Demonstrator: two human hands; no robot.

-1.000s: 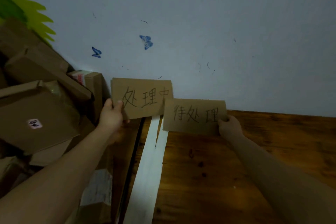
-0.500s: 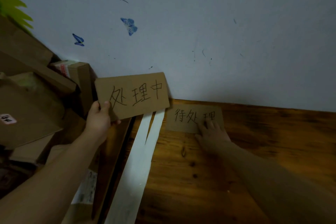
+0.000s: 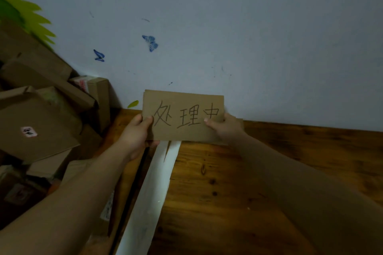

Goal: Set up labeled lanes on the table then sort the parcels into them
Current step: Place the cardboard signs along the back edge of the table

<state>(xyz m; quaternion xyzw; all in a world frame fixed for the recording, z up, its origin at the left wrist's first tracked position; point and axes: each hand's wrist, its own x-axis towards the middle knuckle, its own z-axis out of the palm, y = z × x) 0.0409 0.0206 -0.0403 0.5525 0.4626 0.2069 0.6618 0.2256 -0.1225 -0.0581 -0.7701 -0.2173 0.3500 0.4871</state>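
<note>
Fingertips (image 3: 148, 119) are clamped on the two short edges of the cardboard label (image 3: 186, 109): on each side a thumb is pressed to the lettered face, while the remaining fingers are curled behind the card and are mostly hidden by it. The left edge is gripped by the left hand (image 3: 134, 137) and the right edge by the right hand (image 3: 229, 129), so that the card is kept level and the three handwritten characters are left uncovered between the thumbs. The label is held upright, apparently lifted clear of the wooden table (image 3: 279, 172) and close before the pale wall (image 3: 248, 47), with its lower edge just above the far ends of the two white strips (image 3: 159, 182). These strips are laid side by side along the tabletop, running from the wall towards the viewer, and are judged to serve as a lane divider; the card is therefore judged to be in the course of being lined up as a lane heading. Which side of the divider is meant cannot be told, since the card overhangs the strips on both sides. A sliver of another brown card (image 3: 241, 122) is seen just behind the right hand; its face cannot be read. The parcels (image 3: 41, 122) are heaped to the left of the table, so sorting is judged not yet begun.
</note>
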